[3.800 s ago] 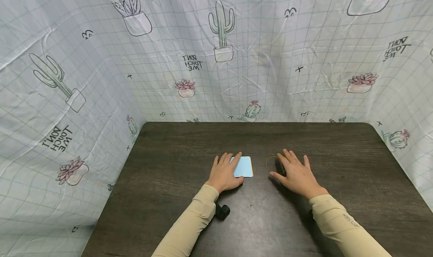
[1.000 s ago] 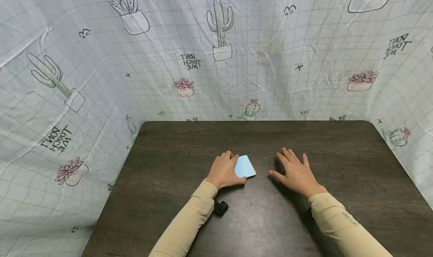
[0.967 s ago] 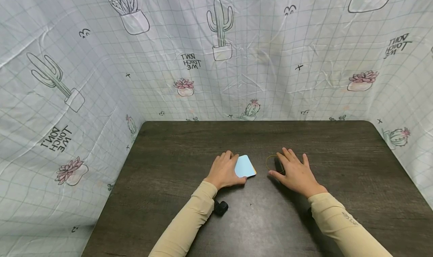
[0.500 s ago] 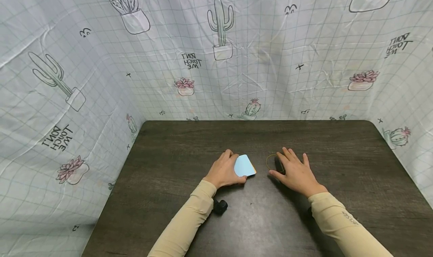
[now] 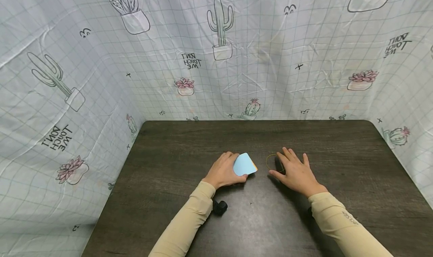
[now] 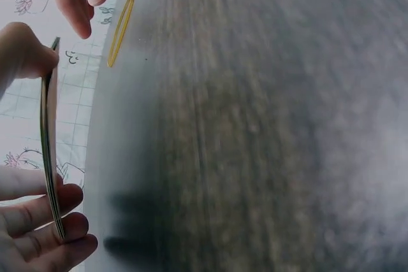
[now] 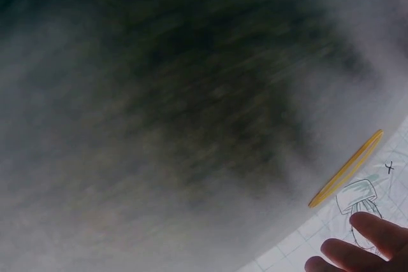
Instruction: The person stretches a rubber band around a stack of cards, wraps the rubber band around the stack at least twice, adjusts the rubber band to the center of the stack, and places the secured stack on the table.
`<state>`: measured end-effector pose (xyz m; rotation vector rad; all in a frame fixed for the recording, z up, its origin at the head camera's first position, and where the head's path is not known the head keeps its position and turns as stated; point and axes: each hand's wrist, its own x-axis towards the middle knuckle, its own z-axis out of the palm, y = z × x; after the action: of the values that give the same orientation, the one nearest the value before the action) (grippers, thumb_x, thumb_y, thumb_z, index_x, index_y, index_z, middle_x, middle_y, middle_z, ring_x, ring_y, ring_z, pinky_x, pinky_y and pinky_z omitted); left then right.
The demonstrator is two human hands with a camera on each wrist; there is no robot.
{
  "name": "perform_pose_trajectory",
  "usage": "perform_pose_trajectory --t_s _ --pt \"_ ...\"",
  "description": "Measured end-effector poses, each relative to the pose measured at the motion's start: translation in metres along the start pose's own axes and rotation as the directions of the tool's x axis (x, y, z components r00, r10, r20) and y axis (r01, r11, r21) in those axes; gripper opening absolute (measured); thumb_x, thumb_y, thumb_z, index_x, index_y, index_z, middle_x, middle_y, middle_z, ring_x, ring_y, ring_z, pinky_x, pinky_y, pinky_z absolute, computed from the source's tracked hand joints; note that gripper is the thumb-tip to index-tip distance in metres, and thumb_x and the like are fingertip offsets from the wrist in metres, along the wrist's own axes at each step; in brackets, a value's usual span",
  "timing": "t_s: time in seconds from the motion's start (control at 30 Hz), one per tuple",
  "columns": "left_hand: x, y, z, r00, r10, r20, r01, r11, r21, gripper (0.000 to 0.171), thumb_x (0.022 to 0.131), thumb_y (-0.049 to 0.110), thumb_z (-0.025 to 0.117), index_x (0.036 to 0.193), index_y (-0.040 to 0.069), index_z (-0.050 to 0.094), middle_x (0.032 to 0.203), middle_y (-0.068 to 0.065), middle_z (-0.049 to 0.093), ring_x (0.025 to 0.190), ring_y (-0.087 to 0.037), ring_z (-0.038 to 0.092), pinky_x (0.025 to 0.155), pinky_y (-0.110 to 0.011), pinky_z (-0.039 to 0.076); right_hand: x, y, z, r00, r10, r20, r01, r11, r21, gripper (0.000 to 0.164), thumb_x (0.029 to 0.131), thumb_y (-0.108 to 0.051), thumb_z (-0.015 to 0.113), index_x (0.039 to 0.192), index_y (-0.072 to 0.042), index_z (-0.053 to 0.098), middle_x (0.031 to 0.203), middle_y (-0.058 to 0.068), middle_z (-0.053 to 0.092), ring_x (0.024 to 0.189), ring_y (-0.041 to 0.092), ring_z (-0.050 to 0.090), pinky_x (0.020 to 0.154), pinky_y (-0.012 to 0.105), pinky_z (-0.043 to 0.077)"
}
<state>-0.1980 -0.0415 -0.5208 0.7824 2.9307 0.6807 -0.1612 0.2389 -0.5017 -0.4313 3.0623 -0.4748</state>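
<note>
A thin stack of light blue cards (image 5: 244,164) with rounded corners shows an orange edge on its right side. My left hand (image 5: 223,170) grips it by opposite edges, thumb against several fingers. Seen edge-on in the left wrist view, the stack (image 6: 48,138) is slightly bowed and looks held off the table. My right hand (image 5: 297,174) is spread with its fingers extended, holding nothing. Just left of its fingertips lies a yellow rubber band (image 5: 266,161), which the right wrist view shows as a flat loop (image 7: 335,185) beyond the fingers (image 7: 376,227).
The dark wood-grain table (image 5: 182,140) carries these things. A cloth with cactus drawings (image 5: 270,61) hangs behind it and at both sides. A black device (image 5: 220,208) sits at the left wrist.
My left hand's fingers have bent round the card stack, which has turned from square-on to slanted. Over the last half second it has risen slightly. The right hand and rubber band stay put.
</note>
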Motion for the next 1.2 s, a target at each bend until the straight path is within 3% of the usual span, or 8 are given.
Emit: perform_pose_trajectory --t_s 0.47,1.2 --pt "-0.001 -0.002 0.001 1.0 0.018 -0.024 -0.019 0.999 -0.035 0.084 0.083 0.06 0.068 0.148 0.009 0.052 0.127 -0.006 0.061 0.1 -0.017 0.06 0.08 -0.027 0.053 0.0 0.001 0.001 1.0 0.005 0.002 -0.005 1.0 0.001 0.083 0.093 -0.051 0.068 0.147 0.007 0.045 0.156 0.031 0.029 0.144 0.048 0.026 0.109 0.077 0.008" --pt "-0.004 0.0 -0.008 0.996 0.09 -0.019 -0.088 0.994 0.064 0.085 0.082 0.059 0.07 0.149 0.011 0.051 0.133 -0.007 0.058 0.112 -0.02 0.057 0.085 -0.032 0.054 0.004 0.012 0.001 0.998 0.026 0.05 -0.027 0.999 0.018 0.083 0.092 -0.054 0.068 0.145 0.006 0.048 0.154 0.034 0.03 0.143 0.05 0.026 0.107 0.078 0.01"
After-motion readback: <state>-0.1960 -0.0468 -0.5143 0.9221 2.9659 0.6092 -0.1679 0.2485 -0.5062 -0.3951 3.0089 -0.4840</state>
